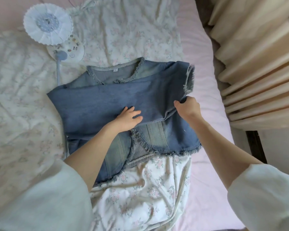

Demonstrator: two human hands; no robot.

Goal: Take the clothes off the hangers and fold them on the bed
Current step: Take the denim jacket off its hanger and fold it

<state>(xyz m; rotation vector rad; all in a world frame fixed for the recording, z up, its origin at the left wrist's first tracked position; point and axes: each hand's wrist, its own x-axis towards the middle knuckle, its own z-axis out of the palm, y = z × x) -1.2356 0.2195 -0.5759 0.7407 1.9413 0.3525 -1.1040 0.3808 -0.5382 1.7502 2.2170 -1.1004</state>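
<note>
Left hand (pixel 129 118) presses spread flat on the denim top (pixel 107 100); right hand (pixel 188 108) pinches its folded edge, near the bed's (pixel 205 67) right edge.

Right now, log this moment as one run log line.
step: folding denim top on bed | left hand: flat, pressing fabric | right hand: pinching folded edge | hanger: none visible
</note>
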